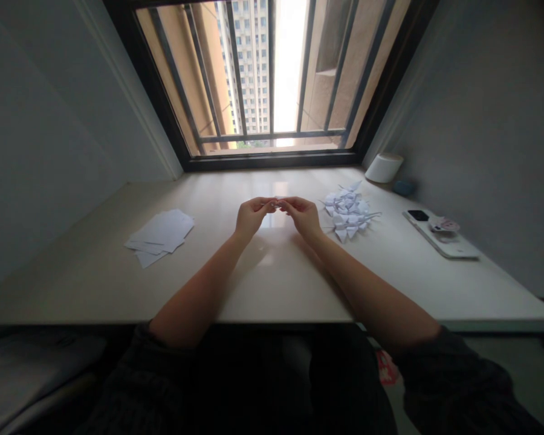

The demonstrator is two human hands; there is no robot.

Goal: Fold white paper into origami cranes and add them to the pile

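Observation:
Over the middle of the white table, my left hand (252, 215) and my right hand (301, 212) meet at the fingertips. Both are closed in a pinch on one small piece of white folded paper (278, 198); most of it is hidden by my fingers, so its shape is unclear. Close to the right of my right hand lies a heap of folded white paper figures (349, 211) with pointed tips, like origami cranes. Flat white paper sheets (161, 232) lie in a loose, fanned stack to the left of my left hand.
The white table (272, 290) runs up to a barred window (272, 78). At the right stand a white cup-like object (383, 168) and a small dark blue item (403, 187). Nearer lies a phone (439, 235) with a ring-like grip on its back.

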